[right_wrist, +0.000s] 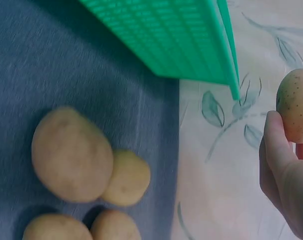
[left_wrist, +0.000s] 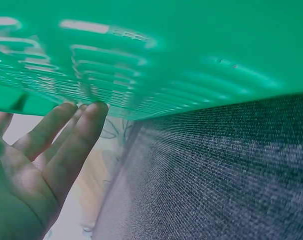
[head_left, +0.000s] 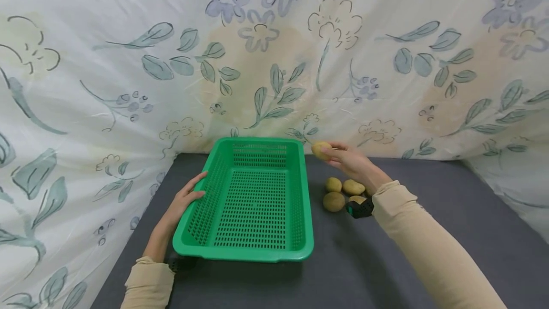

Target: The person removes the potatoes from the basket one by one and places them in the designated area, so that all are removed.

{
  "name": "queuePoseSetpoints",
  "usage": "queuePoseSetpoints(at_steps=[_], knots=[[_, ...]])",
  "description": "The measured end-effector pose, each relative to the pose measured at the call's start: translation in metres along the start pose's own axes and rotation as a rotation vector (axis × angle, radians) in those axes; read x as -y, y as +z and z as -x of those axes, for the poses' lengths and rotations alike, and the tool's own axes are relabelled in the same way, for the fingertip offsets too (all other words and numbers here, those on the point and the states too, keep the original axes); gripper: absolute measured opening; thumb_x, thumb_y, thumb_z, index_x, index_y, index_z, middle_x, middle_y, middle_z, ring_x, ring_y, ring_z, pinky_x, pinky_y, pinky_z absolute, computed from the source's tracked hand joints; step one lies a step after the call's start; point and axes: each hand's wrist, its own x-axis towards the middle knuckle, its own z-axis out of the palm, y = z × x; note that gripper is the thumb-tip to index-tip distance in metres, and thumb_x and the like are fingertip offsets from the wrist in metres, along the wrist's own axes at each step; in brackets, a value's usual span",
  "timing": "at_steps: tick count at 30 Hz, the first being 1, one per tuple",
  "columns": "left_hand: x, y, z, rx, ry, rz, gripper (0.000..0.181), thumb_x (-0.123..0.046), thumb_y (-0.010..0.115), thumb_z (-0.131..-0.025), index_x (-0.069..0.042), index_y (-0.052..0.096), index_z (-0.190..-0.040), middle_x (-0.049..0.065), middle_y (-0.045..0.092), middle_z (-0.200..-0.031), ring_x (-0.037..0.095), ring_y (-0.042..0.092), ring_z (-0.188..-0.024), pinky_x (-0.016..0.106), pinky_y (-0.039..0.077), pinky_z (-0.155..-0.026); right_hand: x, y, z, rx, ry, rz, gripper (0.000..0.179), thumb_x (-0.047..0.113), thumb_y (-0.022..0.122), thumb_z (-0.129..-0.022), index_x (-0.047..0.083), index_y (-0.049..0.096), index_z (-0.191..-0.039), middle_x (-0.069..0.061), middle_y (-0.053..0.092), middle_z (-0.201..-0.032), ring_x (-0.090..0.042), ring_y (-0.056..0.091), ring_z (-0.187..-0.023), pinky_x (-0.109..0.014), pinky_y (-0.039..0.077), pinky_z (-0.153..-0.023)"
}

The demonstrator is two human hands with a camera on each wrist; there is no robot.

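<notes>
A green plastic basket (head_left: 242, 254) with slotted walls and bottom stands on the dark table, with nothing in it. At its left side my left hand (head_left: 185, 200) holds the rim; in the left wrist view its fingers (left_wrist: 74, 152) lie against the outer wall under the edge. My right hand (head_left: 349, 160) grips a potato (head_left: 320, 150), raised beyond the basket's far right corner. That speckled potato (right_wrist: 296, 106) shows between thumb and fingers in the right wrist view. Below my right forearm, several potatoes (head_left: 333, 201) lie grouped on the table, partly hidden by the wrist.
The dark grey cloth-like tabletop (head_left: 433, 194) spreads right of the potatoes and in front of the basket. A flowered curtain (head_left: 274, 61) hangs close behind the table's back edge and along both sides.
</notes>
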Motion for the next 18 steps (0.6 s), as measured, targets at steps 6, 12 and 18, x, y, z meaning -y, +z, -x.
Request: queuePoseSetpoints(at_steps=[6,12,18], knots=[[-0.001,0.0,0.0,0.001,0.014,0.0,0.055,-0.018,0.042,-0.102,-0.008,0.022,-0.153,0.018,0.005,-0.157,0.043,0.006,-0.14,0.063,0.023,-0.101,-0.002,-0.016,0.011,-0.011,0.014,-0.002,0.068,0.013,0.049,-0.101,-0.003,0.007,-0.151,-0.022,0.017,-0.151,-0.035,0.026,-0.137,-0.039,0.024,-0.11],[-0.001,0.0,0.002,-0.002,0.013,0.009,0.055,-0.018,0.041,-0.102,-0.008,0.021,-0.153,0.019,0.003,-0.157,0.044,0.003,-0.14,0.063,0.023,-0.101,-0.004,-0.029,0.019,-0.039,0.037,-0.003,0.073,0.017,0.052,-0.1,-0.001,0.004,-0.152,-0.02,0.009,-0.155,-0.034,0.023,-0.139,-0.038,0.024,-0.11],[0.0,0.0,0.002,0.007,0.006,0.014,0.057,-0.021,0.042,-0.102,-0.008,0.02,-0.153,0.019,0.005,-0.157,0.044,0.023,-0.134,0.048,0.039,-0.095,-0.008,-0.041,0.026,-0.073,0.038,-0.002,0.076,0.019,0.053,-0.099,-0.001,0.001,-0.151,-0.02,0.007,-0.155,-0.034,0.021,-0.139,-0.037,0.026,-0.109]])
